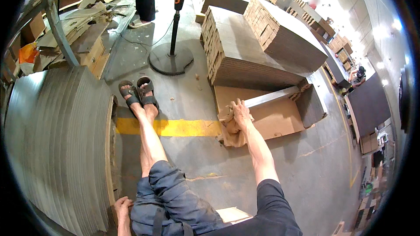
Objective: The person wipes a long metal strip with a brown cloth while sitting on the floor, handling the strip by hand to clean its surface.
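My right hand (241,114) reaches forward, its fingers closed on crumpled brown paper (232,133) at the left end of a cardboard sheet (280,116). A long, pale grey strip (272,96) lies at a slant over the cardboard, its near end right beside my fingers. My left hand (124,207) is low by my hip, next to the tall stack of grey panels (57,148). Its fingers are loosely bent and apart, and I see nothing in them.
Stacked panels (258,72) stand just beyond the cardboard. A black fan base (170,59) rests on the floor past my sandalled feet (139,92). At the upper left, a person (143,0) stands near scrap board (87,26). Another person (358,76) is far right.
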`<state>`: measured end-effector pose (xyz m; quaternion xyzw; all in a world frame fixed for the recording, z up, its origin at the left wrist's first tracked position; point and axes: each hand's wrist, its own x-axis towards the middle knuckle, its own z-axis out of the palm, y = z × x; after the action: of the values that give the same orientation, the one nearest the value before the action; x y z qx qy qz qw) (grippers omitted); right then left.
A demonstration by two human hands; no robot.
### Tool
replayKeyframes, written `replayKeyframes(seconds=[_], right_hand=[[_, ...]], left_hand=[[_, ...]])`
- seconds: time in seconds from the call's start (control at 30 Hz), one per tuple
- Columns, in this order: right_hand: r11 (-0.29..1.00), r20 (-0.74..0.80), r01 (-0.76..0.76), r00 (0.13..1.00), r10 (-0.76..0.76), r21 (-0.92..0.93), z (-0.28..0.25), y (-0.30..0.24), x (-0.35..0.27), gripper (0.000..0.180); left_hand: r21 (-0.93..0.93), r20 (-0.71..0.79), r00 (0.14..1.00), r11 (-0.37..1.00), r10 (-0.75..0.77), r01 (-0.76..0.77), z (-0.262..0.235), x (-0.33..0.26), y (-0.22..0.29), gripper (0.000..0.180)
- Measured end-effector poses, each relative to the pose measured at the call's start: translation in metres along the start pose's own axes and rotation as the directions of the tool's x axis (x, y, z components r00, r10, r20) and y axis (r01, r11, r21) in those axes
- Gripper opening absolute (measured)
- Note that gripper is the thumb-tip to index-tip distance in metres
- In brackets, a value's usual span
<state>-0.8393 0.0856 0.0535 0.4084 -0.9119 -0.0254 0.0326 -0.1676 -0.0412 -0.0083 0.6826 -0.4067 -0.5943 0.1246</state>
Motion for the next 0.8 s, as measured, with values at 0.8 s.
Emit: replayKeyframes(seconds=[0.8], right_hand=[[0.801, 0.006, 0.453, 0.869, -0.495, 0.392, -0.149, -0.109, -0.24, 0.053]], left_hand=[[-0.376, 0.418, 0.488, 0.635, 0.766, -0.675, 0.171, -0.125, 0.132, 0.029]])
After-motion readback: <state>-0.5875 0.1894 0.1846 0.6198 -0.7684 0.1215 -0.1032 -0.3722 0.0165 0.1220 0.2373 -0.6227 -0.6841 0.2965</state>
